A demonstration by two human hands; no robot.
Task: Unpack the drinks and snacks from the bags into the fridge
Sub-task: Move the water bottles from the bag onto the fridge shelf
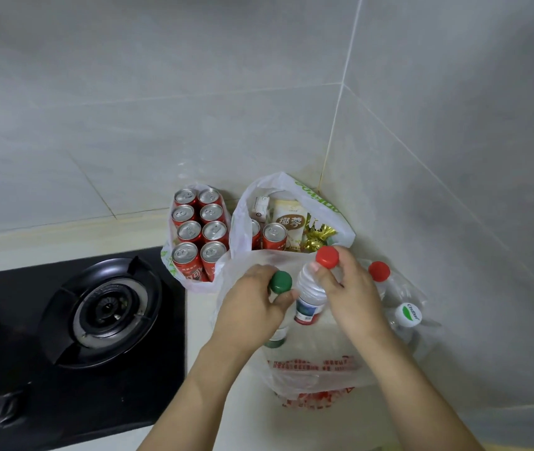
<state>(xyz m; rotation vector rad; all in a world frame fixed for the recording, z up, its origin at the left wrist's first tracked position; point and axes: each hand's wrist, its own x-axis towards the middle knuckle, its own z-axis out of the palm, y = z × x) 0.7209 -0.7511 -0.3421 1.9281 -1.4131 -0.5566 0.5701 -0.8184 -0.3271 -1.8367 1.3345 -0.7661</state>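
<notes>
Left hand [252, 297]: curled around the neck of a green-capped bottle [280, 282], so the grip is closed on it. The bottle is seen standing in the front bag.
Right hand [350, 288]: the neck of a red-capped bottle [327, 257] is pinched just under the cap, so this grip is closed too. The bottle is tilted and held partly above the bag.
Front bag [311, 369]: a thin white plastic bag with red print, set on the tabletop [243, 418] at 6 o'clock from the other bags.
More bottles: a second red cap [379, 271] and a white cap with a green leaf [407, 314] are seen at 3 o'clock from the right hand, still in the bag.
Snack bag [324, 203]: placed at 12 o'clock from the hands, in the wall corner. A cream snack packet [288, 219], gold wrappers [317, 234] and a red can [274, 236] are held in it.
Can bag [174, 265]: eight red cans [200, 231] are packed upright, at 11 o'clock from the left hand.
Gas stove [103, 310]: a black burner is seen at 9 o'clock from the hands.
</notes>
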